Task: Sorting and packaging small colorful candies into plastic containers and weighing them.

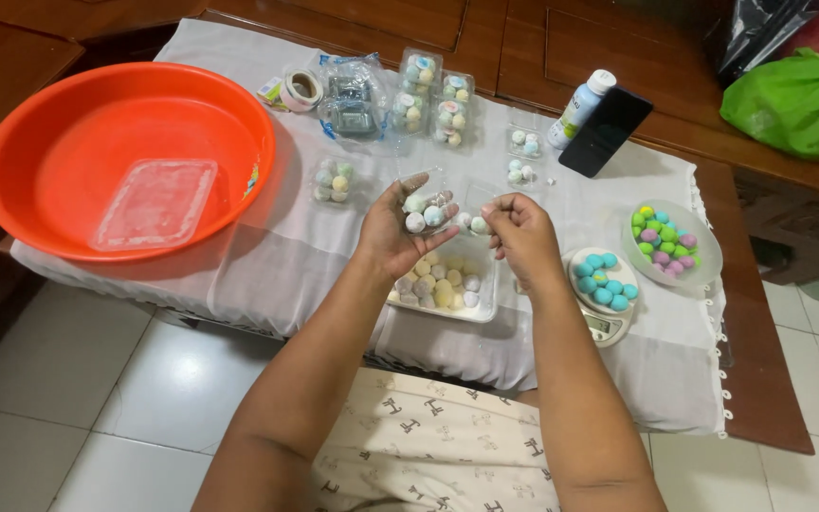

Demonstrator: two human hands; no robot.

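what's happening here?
A person seated at a cloth-covered table holds a small clear clamshell box of pastel balls in the left hand. The right hand pinches one more ball beside it. Below sits a tray of pale balls; filled boxes lie farther back.

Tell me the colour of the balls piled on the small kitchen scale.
The balls on the scale are turquoise blue, seen clearly in the head view.

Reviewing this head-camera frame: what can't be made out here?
- Small clear plastic pack in the left hand: fingers cover part; ball count unclear.
- Right hand: curled fingers hide most of the pale ball.
- White kitchen scale: display too small.
- Green plastic bag: cut off by the right edge.
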